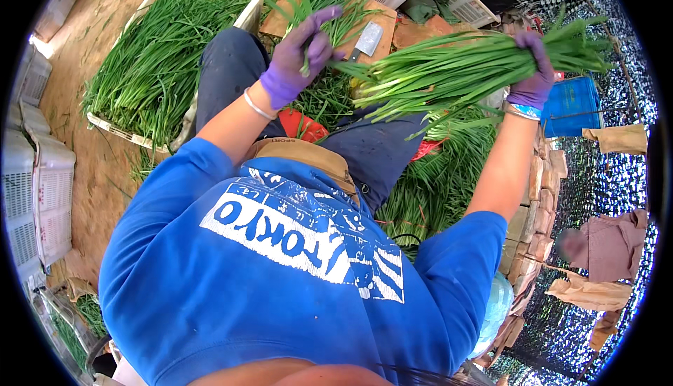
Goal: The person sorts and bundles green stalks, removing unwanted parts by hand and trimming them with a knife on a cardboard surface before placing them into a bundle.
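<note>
A person in a blue printed shirt sits looking down at both hands, which wear purple gloves. The right hand (533, 81) is closed around a thick bundle of long green chives (456, 70), gripping it near the right end. The bundle lies almost level across the right half of the view, held up in the air above the lap, its loose ends pointing left. The left hand (301, 53) is raised at the centre, its fingers pinched together on a few thin green stalks (308, 4) that stick upward; this hand sits just beside the left tips of the bundle. A thin silver bracelet (258, 105) circles the left wrist.

On the far side, beyond the hands, a small cleaver (366, 39) rests on brown cardboard (413, 32). To the far left, a white plastic crate (242, 7) is filled with more chives on the dirt floor (98, 168). More cut greens (434, 183) lie heaped below the right forearm. Stacked white crates (35, 197) stand along the left edge, and a blue container (575, 102) sits to the right.
</note>
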`<action>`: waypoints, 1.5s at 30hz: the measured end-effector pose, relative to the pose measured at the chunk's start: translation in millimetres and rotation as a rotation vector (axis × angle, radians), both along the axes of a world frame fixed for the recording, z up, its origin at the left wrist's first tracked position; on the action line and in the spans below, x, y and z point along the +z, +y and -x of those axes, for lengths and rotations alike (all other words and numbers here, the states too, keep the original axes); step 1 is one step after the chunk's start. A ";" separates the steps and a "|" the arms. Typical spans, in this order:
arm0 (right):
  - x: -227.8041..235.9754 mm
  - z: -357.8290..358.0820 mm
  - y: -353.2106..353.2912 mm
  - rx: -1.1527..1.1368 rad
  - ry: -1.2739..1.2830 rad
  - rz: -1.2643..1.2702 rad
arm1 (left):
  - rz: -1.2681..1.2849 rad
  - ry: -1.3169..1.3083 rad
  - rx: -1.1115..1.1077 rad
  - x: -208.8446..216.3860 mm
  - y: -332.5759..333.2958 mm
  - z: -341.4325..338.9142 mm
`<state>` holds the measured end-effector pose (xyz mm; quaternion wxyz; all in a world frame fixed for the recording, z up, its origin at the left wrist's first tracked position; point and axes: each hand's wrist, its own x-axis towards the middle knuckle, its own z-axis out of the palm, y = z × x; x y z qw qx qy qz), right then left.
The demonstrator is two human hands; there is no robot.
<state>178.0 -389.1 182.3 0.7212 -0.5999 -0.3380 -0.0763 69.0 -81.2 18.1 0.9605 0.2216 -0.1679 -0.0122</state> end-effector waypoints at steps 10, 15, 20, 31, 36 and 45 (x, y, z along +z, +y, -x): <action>28.5 3.3 -40.4 0.269 0.149 -0.213 | -1.538 -0.159 -0.019 -73.7 41.0 26.3; 34.3 8.5 -25.4 0.271 0.156 -0.175 | -1.747 -0.393 0.158 -56.0 14.0 13.9; 27.1 7.8 1.1 0.350 0.200 -0.200 | -0.663 0.187 -0.315 -31.6 -23.6 -6.9; 8.8 10.1 33.8 0.382 0.175 -0.187 | -0.369 0.162 -0.110 -30.3 -38.1 1.8; 1.4 16.8 47.0 0.292 0.158 -0.170 | -0.582 0.060 0.219 -39.9 -38.1 -3.8; -4.5 11.0 52.3 0.210 0.060 -0.126 | -0.701 0.137 0.068 -24.8 -29.5 -18.1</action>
